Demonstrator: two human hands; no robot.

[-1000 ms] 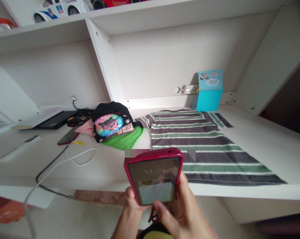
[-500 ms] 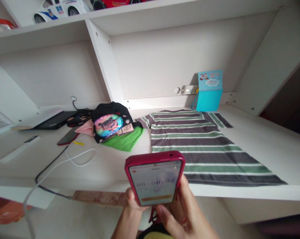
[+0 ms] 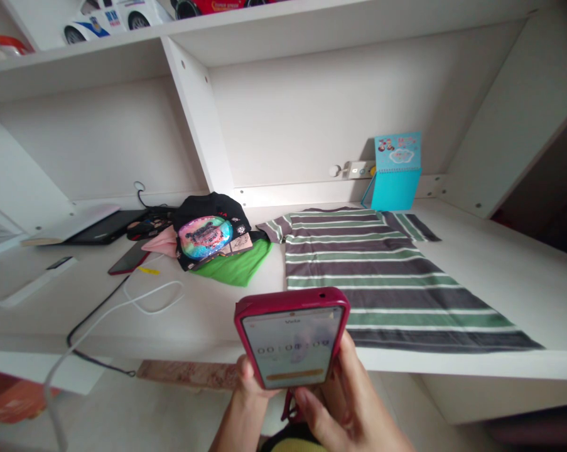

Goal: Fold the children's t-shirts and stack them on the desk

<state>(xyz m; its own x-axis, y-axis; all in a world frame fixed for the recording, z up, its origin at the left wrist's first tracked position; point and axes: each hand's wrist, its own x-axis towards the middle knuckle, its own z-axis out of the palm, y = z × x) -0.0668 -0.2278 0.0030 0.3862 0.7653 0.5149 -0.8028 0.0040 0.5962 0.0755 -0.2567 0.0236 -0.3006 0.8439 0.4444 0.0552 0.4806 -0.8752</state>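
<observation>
Both my hands hold a phone in a magenta case (image 3: 291, 336) upright in front of the desk edge. My left hand (image 3: 248, 389) grips its lower left side with the thumb on the edge. My right hand (image 3: 346, 395) wraps the right side and back, thumb at the bottom of the screen. The screen shows a timer. Behind the phone a green, grey and white striped T-shirt (image 3: 382, 276) lies flat on the white desk (image 3: 208, 314).
A black cap (image 3: 210, 229) sits on green cloth (image 3: 238, 267) and pink cloth. A dark phone (image 3: 127, 257), white and black cables (image 3: 123, 301), a laptop (image 3: 83, 226) and a white remote (image 3: 33, 282) lie at the left. A turquoise calendar (image 3: 396, 171) stands at the back. Toy cars (image 3: 108, 16) sit on the shelf above.
The phone screen changed from a lock screen with a keypad to a timer display. The phone dropped slightly. My hands stayed on it.
</observation>
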